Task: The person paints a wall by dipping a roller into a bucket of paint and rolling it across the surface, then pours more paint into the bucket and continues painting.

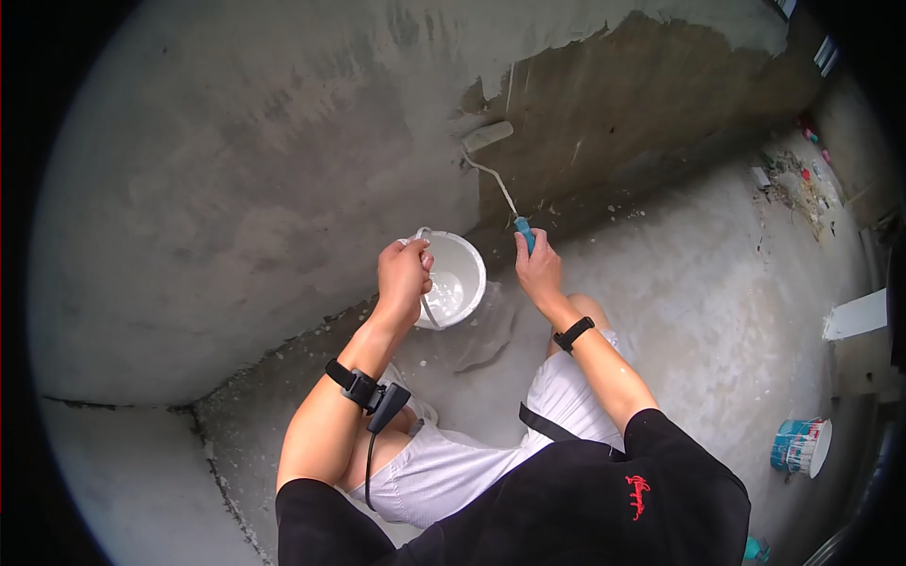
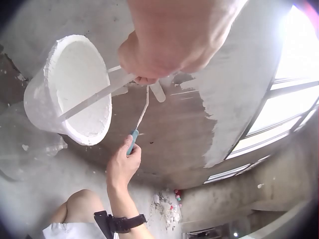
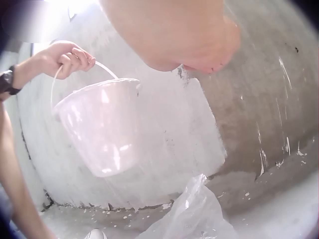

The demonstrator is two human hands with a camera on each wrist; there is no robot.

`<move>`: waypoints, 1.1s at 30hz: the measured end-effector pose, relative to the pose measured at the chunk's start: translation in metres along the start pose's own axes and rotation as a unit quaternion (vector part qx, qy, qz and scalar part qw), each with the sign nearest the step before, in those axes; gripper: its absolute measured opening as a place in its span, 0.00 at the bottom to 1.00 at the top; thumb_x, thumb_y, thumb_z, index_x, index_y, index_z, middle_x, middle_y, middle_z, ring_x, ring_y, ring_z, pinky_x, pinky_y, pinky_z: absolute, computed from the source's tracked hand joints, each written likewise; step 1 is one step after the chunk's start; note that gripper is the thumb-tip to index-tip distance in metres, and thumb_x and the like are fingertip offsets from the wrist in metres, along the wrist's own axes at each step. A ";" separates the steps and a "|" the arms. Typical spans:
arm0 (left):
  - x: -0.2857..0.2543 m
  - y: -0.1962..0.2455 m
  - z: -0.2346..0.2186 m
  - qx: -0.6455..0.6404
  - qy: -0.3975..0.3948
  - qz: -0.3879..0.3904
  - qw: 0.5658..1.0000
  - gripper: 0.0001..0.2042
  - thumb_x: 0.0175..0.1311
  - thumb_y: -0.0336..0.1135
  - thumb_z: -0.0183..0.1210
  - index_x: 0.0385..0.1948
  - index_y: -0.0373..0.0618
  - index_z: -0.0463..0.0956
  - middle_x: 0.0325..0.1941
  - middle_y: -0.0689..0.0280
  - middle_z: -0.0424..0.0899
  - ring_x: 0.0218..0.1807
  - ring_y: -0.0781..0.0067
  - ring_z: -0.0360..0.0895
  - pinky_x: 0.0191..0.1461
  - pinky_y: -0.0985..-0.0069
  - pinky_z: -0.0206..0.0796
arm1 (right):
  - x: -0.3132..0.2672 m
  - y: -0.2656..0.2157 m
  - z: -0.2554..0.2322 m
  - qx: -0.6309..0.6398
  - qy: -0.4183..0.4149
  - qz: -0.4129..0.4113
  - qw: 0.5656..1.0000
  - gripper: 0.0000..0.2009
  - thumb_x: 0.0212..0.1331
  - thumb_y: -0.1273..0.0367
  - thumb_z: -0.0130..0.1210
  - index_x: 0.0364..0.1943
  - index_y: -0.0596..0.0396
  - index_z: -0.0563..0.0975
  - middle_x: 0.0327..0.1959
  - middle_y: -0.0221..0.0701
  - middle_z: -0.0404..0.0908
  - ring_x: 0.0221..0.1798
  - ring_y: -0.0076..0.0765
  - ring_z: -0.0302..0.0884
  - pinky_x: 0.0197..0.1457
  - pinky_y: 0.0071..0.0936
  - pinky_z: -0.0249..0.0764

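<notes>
My left hand point(image 1: 403, 275) grips the handle of a white plastic bucket point(image 1: 462, 253), which hangs tilted beside the wall. White liquid paint point(image 1: 445, 294) lies in the bottom. Its handle point(image 2: 97, 97) crosses the bucket mouth in the left wrist view. My right hand point(image 1: 539, 272) holds a paint roller by its blue grip point(image 1: 525, 232), the thumb along it. A paint-crusted metal rod point(image 1: 495, 176) leads up to the roller sleeve point(image 1: 488, 136), which lies against the wall at the border of the pale coat and the brown patch. The right wrist view hides the roller behind my forearm.
The wall point(image 1: 255, 170) is coated pale grey on the left, with a bare brown patch point(image 1: 613, 104) on the right. A clear plastic sheet point(image 3: 192, 214) lies on the floor below the bucket. Rubble point(image 1: 802, 193) and a paint-smeared tub point(image 1: 800, 447) stand to the right.
</notes>
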State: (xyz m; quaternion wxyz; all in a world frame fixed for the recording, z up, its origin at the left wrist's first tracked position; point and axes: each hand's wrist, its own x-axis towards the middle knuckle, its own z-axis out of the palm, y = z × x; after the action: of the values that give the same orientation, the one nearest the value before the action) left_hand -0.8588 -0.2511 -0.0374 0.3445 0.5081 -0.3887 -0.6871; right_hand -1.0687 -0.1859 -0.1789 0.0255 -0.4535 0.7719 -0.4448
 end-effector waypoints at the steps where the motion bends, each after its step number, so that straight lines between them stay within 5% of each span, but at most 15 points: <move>1: -0.001 0.000 0.001 0.006 -0.003 0.002 1.000 0.07 0.66 0.30 0.49 0.29 0.39 0.68 0.19 0.70 0.68 0.14 0.86 0.54 0.16 0.80 0.43 | 0.000 -0.003 0.001 -0.002 -0.002 -0.004 1.000 0.16 0.68 0.57 0.49 0.43 0.57 0.72 0.31 0.49 0.81 0.34 0.63 0.79 0.35 0.52 0.73; 19: -0.004 0.007 0.015 0.020 -0.037 0.023 0.999 0.07 0.66 0.30 0.50 0.29 0.39 0.69 0.19 0.71 0.68 0.15 0.85 0.55 0.16 0.80 0.44 | -0.003 -0.048 -0.015 0.062 0.039 0.004 0.997 0.16 0.68 0.58 0.50 0.42 0.58 0.73 0.28 0.50 0.81 0.31 0.63 0.79 0.32 0.51 0.72; 33: -0.004 0.004 0.013 0.014 -0.044 0.010 0.999 0.05 0.66 0.30 0.50 0.31 0.39 0.70 0.19 0.71 0.68 0.14 0.86 0.53 0.16 0.82 0.42 | 0.043 -0.087 -0.042 0.020 0.084 -0.068 0.994 0.13 0.68 0.60 0.50 0.41 0.56 0.74 0.26 0.48 0.81 0.30 0.61 0.79 0.30 0.50 0.74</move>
State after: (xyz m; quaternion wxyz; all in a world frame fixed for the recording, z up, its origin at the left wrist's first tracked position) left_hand -0.8700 -0.2472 -0.0293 0.3263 0.4784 -0.4182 -0.6999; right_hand -1.0533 -0.2057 -0.0762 -0.0608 -0.4653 0.7299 -0.4971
